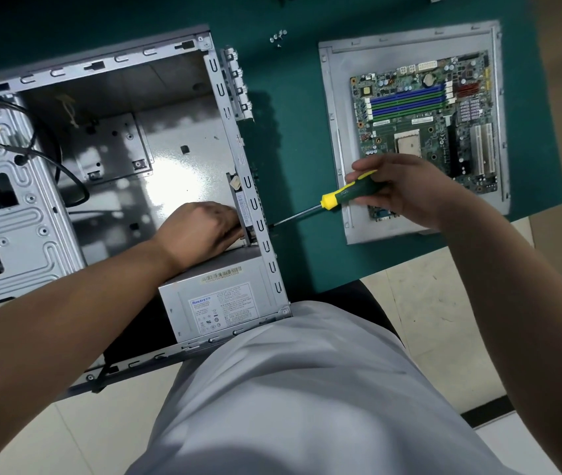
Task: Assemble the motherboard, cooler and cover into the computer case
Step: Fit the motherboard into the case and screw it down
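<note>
The open grey computer case (156, 138) lies on its side on the green mat. Inside it, near the rear wall, my left hand (200, 228) grips a thin grey part (243, 209) just above the power supply (217, 303). My right hand (406, 190) grips a green and yellow screwdriver (337, 197); its tip touches the outside of the case's rear wall. The green motherboard (427, 114) lies on the grey cover panel (337, 132) to the right of the case. No cooler is in view.
Several small screws (278, 36) lie on the green mat (293, 149) behind the case. Black cables (67, 173) and a drive cage (8, 214) fill the case's left side. The table's front edge runs just past the cover panel, with tiled floor (444, 320) below.
</note>
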A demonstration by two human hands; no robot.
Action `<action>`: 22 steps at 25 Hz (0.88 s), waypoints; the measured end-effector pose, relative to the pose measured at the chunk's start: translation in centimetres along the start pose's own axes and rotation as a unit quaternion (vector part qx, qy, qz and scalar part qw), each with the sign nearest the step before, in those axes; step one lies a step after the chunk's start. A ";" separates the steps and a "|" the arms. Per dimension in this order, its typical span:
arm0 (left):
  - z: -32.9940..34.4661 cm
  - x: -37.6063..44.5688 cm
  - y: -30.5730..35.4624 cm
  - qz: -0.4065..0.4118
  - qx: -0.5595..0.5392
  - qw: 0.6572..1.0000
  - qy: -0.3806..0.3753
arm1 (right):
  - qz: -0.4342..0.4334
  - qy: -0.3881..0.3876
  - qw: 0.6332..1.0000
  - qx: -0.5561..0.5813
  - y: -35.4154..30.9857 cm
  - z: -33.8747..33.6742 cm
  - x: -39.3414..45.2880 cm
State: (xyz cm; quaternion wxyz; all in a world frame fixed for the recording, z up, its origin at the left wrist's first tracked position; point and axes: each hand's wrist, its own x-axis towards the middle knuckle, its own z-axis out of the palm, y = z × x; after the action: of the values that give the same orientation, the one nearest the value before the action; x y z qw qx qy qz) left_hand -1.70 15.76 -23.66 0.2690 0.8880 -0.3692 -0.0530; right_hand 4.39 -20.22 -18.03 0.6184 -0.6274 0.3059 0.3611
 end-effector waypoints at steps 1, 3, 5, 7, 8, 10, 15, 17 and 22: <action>0.0 0.0 0.0 -0.001 -0.001 1.000 0.000 | -0.004 -0.002 1.000 0.004 0.2 -0.2 0.0; 0.0 0.0 0.0 0.001 -0.002 1.000 0.000 | -0.005 0.018 0.998 -0.061 0.5 0.5 -0.2; 0.0 0.0 -0.1 0.000 -0.001 1.000 -0.003 | -0.013 0.054 0.984 -0.171 0.7 1.5 0.0; 0.1 0.1 0.0 -0.005 -0.004 1.000 -0.006 | -0.003 0.062 0.984 -0.170 0.5 1.8 0.2; 0.1 0.0 0.0 -0.007 -0.005 1.000 -0.007 | 0.011 0.051 0.992 -0.112 0.3 1.6 0.3; 0.1 0.0 0.0 -0.009 -0.006 1.000 -0.010 | 0.024 0.016 1.000 0.013 -0.1 0.5 0.1; -0.1 0.0 0.1 -0.009 -0.008 1.000 -0.010 | 0.003 0.031 0.998 -0.061 0.7 1.0 0.0; -0.2 0.1 0.2 -0.008 -0.009 1.000 -0.013 | -0.009 0.077 0.979 -0.190 1.0 1.6 0.1; -0.3 0.1 0.3 -0.014 -0.010 1.000 -0.014 | 0.017 0.024 1.000 -0.011 0.2 0.0 0.5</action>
State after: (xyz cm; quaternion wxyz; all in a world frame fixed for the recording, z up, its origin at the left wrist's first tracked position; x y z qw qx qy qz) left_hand -1.71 15.67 -23.26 0.2714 0.8895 -0.3601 -0.0732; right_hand 4.51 -20.17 -18.53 0.5976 -0.6374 0.3273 0.3597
